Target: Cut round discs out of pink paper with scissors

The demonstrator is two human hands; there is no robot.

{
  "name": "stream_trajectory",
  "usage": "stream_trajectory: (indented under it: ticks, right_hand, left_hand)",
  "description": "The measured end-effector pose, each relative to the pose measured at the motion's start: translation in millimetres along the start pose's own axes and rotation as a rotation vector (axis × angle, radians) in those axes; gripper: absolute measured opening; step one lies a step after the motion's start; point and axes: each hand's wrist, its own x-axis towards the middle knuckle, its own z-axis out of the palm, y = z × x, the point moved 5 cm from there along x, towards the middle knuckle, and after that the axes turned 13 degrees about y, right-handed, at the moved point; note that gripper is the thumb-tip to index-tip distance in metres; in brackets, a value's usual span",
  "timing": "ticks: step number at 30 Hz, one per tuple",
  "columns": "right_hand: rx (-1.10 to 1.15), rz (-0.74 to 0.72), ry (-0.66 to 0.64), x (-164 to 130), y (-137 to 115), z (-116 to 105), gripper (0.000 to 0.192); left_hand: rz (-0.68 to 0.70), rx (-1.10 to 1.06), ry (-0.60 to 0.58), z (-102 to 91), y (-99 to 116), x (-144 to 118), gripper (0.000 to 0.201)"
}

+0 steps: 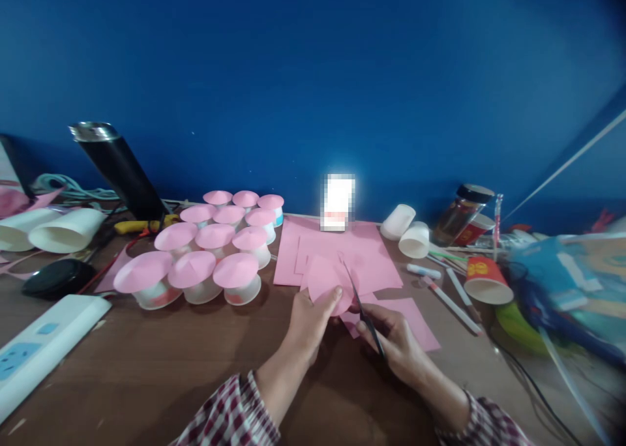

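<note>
Pink paper piece [328,278] raised just above the table [147,368], over a stack of pink sheets [372,253]. Pinched at its lower edge by left hand [309,321], thumb on top. Scissors [362,308] gripped in right hand [391,341], blades meeting the paper. Pink-capped cups [210,250] grouped to the left; pens [452,299] to the right.

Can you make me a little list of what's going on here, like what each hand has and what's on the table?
left hand: holds a round pink paper piece
right hand: grips thin black scissors, blades cutting into the pink piece
under the hands: flat pink paper sheets
to the left: white cups topped with pink paper cones, in rows
to the right: two plain white paper cups lying down, white pens
surface: brown wooden table
</note>
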Motion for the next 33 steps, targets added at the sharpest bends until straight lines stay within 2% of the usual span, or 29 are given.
stream_trajectory:
  ticks: [6, 26, 33]
  right_hand:
    - [-0.007, 0.024, 0.006, 0.3, -1.2, -0.8, 0.051]
    - [-0.005, -0.007, -0.019, 0.5, -0.6, -0.7, 0.043]
    - [0.017, -0.019, -0.025, 0.5, 0.6, -0.6, 0.041]
  left_hand:
    - [-0.012, -0.017, -0.006, 0.9, 0.3, 0.4, 0.033]
    - [0.019, -0.006, 0.016, -1.5, 0.1, 2.6, 0.037]
    - [0.025, 0.022, 0.057, 1.5, 10.3, -1.8, 0.030]
